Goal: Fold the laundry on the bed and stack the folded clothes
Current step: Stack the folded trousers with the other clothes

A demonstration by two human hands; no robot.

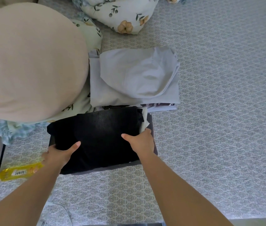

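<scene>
Gripping black folded garment (101, 136) at both ends, left hand (59, 154), right hand (143, 142), long axis left-right.

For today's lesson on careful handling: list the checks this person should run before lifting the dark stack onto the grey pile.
1. Left hand grips the stack's left edge: ok.
2. Right hand grips its right edge: ok.
3. Stack's layers aligned: not ok, white cloth sticks out.
4. Grey pile top flat: not ok, rumpled.
5. Fingers under the bottom layer: cannot tell.
</scene>
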